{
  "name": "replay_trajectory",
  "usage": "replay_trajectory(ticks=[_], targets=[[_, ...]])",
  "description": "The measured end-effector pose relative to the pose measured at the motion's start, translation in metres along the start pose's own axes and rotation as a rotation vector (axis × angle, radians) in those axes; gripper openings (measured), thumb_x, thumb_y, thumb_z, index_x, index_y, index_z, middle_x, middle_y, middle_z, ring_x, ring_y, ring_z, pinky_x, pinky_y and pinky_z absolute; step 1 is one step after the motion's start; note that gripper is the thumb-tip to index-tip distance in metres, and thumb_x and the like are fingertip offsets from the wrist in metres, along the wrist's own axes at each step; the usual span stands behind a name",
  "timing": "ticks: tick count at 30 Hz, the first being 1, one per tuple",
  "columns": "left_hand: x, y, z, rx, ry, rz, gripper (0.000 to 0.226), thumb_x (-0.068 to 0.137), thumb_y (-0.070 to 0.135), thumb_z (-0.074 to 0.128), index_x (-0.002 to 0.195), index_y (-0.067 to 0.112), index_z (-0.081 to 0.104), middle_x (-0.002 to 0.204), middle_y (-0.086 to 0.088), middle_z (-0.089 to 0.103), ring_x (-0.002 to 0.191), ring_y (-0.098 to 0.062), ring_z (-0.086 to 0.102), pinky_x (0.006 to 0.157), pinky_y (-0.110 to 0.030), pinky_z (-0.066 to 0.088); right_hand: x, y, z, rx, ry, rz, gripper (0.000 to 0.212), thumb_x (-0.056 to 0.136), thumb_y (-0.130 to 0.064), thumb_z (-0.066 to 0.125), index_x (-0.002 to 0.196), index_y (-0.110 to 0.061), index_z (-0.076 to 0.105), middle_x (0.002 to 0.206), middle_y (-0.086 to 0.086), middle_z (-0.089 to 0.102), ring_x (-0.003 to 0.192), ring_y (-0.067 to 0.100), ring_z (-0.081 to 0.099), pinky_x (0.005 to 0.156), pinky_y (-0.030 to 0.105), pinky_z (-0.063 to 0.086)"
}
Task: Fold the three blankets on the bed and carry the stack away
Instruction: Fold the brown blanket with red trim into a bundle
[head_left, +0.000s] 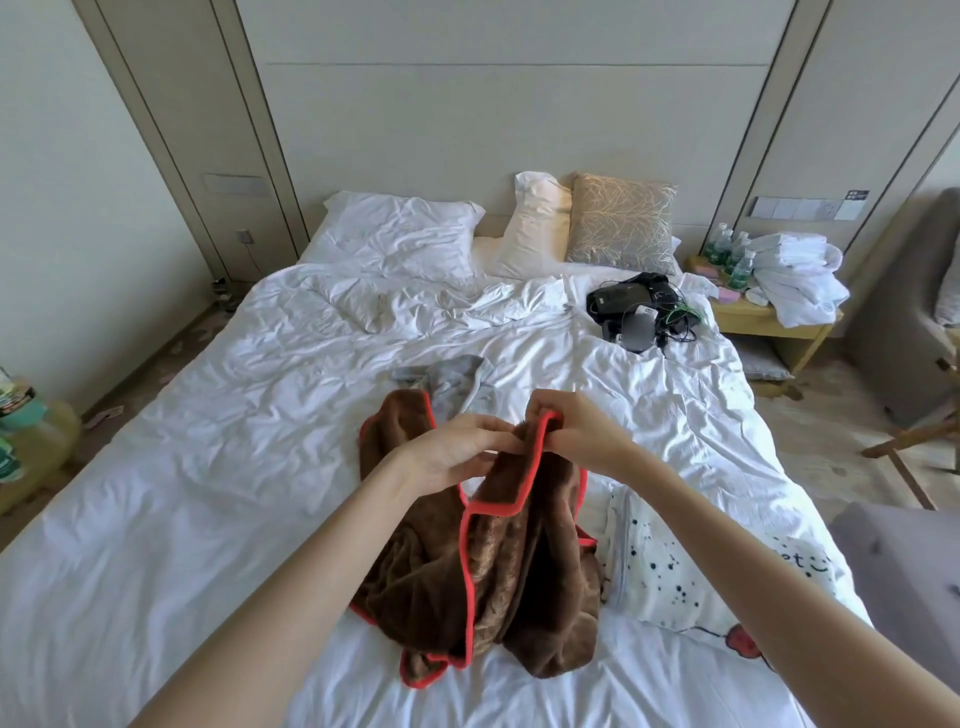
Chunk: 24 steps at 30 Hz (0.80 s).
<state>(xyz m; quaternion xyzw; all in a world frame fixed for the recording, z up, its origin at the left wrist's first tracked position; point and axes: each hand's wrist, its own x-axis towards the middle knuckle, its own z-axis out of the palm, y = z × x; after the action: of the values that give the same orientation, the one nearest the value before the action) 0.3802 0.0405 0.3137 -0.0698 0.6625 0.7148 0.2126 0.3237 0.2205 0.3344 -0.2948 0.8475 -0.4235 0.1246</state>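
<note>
A brown fleece blanket (498, 566) with a red border hangs crumpled over the white bed (208, 467), lifted at its top edge. My left hand (457, 452) and my right hand (576, 431) both pinch the red hem close together, almost touching. Behind them a pale grey blanket (457, 384) lies bunched on the duvet. To the right a white blanket (670, 571) with dark spots and a red print lies flat near the bed's edge, partly under my right forearm.
A black bag with cables (639, 312) lies at the bed's far right. Pillows (400, 234) line the headboard. A wooden nightstand (769, 317) carries bottles and white linen. A grey seat (904, 582) stands close at the right.
</note>
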Motion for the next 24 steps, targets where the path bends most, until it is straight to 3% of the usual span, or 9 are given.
replay_trajectory(ticks=[2,4,7,11,14,15,19,22,24], targets=[[0.006,-0.012,0.003,-0.058,0.066,-0.014,0.014,0.087,0.008,0.068,0.096,-0.001,0.073,0.095,-0.014,0.073,0.09,-0.021,0.07,0.082,-0.025,0.056,-0.002,0.004,0.001,0.079,-0.091,0.03,0.025,0.071,0.007,0.07,0.082,-0.014,0.062,0.065,-0.014,0.062,0.066,0.002,0.056,0.066,0.019,0.044],[0.008,-0.02,0.005,-0.124,0.105,-0.042,0.026,0.087,0.011,0.066,0.106,-0.006,0.071,0.103,-0.022,0.07,0.098,-0.028,0.068,0.093,-0.031,0.053,-0.004,0.009,0.003,0.087,-0.17,-0.02,0.033,0.069,0.004,0.078,0.095,-0.009,0.062,0.086,0.0,0.067,0.085,0.014,0.063,0.081,0.027,0.05],[0.009,-0.025,0.003,-0.17,0.042,-0.099,0.023,0.093,0.021,0.061,0.076,0.01,0.073,0.065,-0.002,0.063,0.06,-0.011,0.061,0.059,-0.022,0.051,-0.01,0.013,0.012,0.054,-0.107,-0.083,0.041,0.065,-0.021,0.087,0.097,-0.017,0.061,0.091,0.0,0.068,0.092,0.019,0.065,0.088,0.037,0.051],[0.008,-0.026,0.0,-0.331,0.037,-0.121,0.027,0.095,0.013,0.055,0.075,0.005,0.071,0.07,-0.005,0.066,0.066,-0.015,0.062,0.072,-0.025,0.051,-0.013,0.012,0.02,0.129,0.015,-0.094,0.021,0.074,-0.031,0.08,0.088,-0.022,0.068,0.081,-0.002,0.071,0.082,0.011,0.066,0.079,0.032,0.05],[0.008,-0.025,-0.006,-0.501,0.067,-0.094,0.045,0.094,0.002,0.047,0.055,0.008,0.067,0.056,-0.004,0.06,0.053,-0.014,0.06,0.058,-0.024,0.055,-0.011,0.007,0.015,0.205,0.108,-0.047,0.015,0.084,-0.028,0.072,0.08,-0.014,0.072,0.074,0.011,0.068,0.069,0.01,0.058,0.069,0.029,0.044],[0.007,-0.024,-0.009,-0.522,0.065,-0.072,0.043,0.093,0.002,0.046,0.057,0.007,0.068,0.058,-0.005,0.061,0.056,-0.015,0.062,0.06,-0.025,0.056,-0.01,0.006,0.012,0.213,0.108,-0.043,0.017,0.086,-0.026,0.071,0.078,-0.011,0.071,0.069,0.012,0.064,0.066,0.009,0.054,0.066,0.027,0.041],[-0.005,-0.012,-0.014,-0.381,-0.022,0.04,0.018,0.09,0.009,0.055,0.095,0.0,0.071,0.091,-0.009,0.068,0.094,-0.022,0.063,0.104,-0.037,0.042,-0.008,0.0,0.001,0.288,0.054,-0.05,0.01,0.088,-0.016,0.069,0.082,-0.009,0.07,0.071,-0.007,0.06,0.067,-0.001,0.053,0.067,0.011,0.039],[-0.008,-0.004,-0.016,-0.213,-0.018,0.114,0.02,0.09,0.007,0.058,0.108,-0.002,0.062,0.095,-0.012,0.06,0.095,-0.024,0.053,0.101,-0.037,0.039,-0.003,-0.002,0.001,0.294,0.03,-0.045,0.006,0.086,-0.015,0.071,0.087,-0.009,0.072,0.071,-0.011,0.067,0.068,-0.002,0.059,0.067,0.009,0.043],[-0.011,0.003,-0.018,-0.129,0.034,0.16,0.012,0.089,0.007,0.059,0.098,0.004,0.066,0.088,-0.005,0.063,0.084,-0.016,0.057,0.083,-0.027,0.048,-0.001,-0.005,0.004,0.294,0.061,-0.038,0.004,0.083,-0.018,0.074,0.082,-0.014,0.072,0.067,-0.009,0.069,0.064,-0.001,0.059,0.064,0.01,0.043]])
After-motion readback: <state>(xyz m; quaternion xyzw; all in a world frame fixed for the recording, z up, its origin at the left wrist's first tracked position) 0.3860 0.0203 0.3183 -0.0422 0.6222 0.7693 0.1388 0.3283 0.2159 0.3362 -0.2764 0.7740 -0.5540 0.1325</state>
